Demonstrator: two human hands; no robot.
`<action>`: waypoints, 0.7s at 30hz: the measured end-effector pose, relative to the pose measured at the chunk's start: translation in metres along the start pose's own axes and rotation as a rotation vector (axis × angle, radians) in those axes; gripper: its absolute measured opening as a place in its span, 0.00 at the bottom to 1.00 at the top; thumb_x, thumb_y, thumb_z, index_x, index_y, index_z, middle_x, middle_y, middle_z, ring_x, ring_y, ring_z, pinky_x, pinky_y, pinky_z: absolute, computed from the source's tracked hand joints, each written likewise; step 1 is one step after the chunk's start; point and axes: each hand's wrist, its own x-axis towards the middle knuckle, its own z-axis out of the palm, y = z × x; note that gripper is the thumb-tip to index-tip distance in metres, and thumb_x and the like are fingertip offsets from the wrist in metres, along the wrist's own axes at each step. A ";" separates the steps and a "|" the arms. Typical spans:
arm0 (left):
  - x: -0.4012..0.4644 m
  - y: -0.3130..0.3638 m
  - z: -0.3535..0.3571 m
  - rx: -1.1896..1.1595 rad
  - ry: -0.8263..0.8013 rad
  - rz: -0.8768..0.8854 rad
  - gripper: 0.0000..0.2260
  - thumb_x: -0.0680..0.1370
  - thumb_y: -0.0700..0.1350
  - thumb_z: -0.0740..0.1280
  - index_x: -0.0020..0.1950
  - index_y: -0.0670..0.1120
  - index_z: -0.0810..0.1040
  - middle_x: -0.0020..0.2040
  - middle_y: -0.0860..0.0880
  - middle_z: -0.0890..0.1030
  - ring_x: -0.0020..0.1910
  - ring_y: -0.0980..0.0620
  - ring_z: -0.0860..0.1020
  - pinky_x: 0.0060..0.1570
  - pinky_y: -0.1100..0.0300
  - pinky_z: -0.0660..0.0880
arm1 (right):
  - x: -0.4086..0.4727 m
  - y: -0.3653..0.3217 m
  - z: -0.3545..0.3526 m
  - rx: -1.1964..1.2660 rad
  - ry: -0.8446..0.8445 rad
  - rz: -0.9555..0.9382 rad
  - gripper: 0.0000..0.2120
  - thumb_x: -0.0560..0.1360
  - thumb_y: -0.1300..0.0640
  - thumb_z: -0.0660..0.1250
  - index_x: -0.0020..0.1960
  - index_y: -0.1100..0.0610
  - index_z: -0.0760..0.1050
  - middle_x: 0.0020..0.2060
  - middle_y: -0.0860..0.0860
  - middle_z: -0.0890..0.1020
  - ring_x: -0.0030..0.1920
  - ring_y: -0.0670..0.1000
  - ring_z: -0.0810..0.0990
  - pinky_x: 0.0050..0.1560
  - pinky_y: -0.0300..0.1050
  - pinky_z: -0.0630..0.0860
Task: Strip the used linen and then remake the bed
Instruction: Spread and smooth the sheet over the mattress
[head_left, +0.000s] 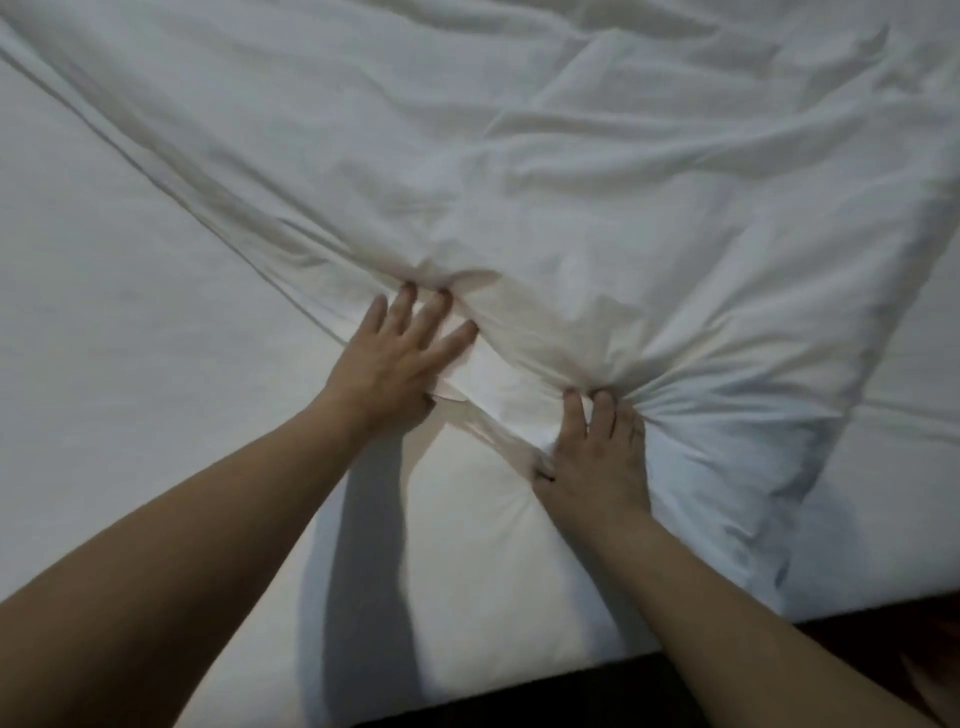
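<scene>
A white duvet (571, 171), crumpled and creased, lies across the bed and comes to a bunched corner near the front edge. My left hand (395, 364) rests flat with spread, straight fingers, the fingertips touching the folded edge of the duvet. My right hand (597, 457) digs into the bunched corner; tight gathers radiate from its fingertips and a fold is caught at the thumb. Under the duvet, the white sheet (114, 322) covers the mattress and looks smooth on the left.
The front edge of the mattress (519, 670) runs along the bottom, with a dark floor (649, 696) below it. On the right, a strip of sheet (914, 374) shows beside the duvet's side edge.
</scene>
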 end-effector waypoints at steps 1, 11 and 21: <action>0.004 -0.007 -0.001 0.030 0.036 0.028 0.36 0.67 0.54 0.63 0.75 0.51 0.63 0.73 0.37 0.64 0.68 0.31 0.66 0.64 0.37 0.64 | 0.003 0.004 0.002 -0.001 0.032 -0.023 0.41 0.60 0.41 0.72 0.67 0.61 0.67 0.59 0.64 0.70 0.58 0.66 0.71 0.63 0.61 0.67; 0.047 -0.025 -0.048 0.152 -0.138 0.094 0.05 0.71 0.40 0.67 0.45 0.44 0.79 0.42 0.42 0.82 0.37 0.40 0.81 0.32 0.53 0.76 | 0.029 0.034 -0.046 0.091 0.058 -0.173 0.12 0.69 0.57 0.56 0.47 0.56 0.76 0.40 0.56 0.78 0.38 0.60 0.78 0.38 0.48 0.72; 0.077 0.143 -0.152 0.146 -0.610 0.312 0.14 0.77 0.43 0.59 0.61 0.52 0.73 0.62 0.49 0.76 0.60 0.48 0.78 0.57 0.54 0.75 | -0.009 0.222 -0.116 0.015 0.010 -0.472 0.11 0.71 0.62 0.66 0.53 0.55 0.75 0.46 0.57 0.79 0.43 0.60 0.79 0.39 0.49 0.68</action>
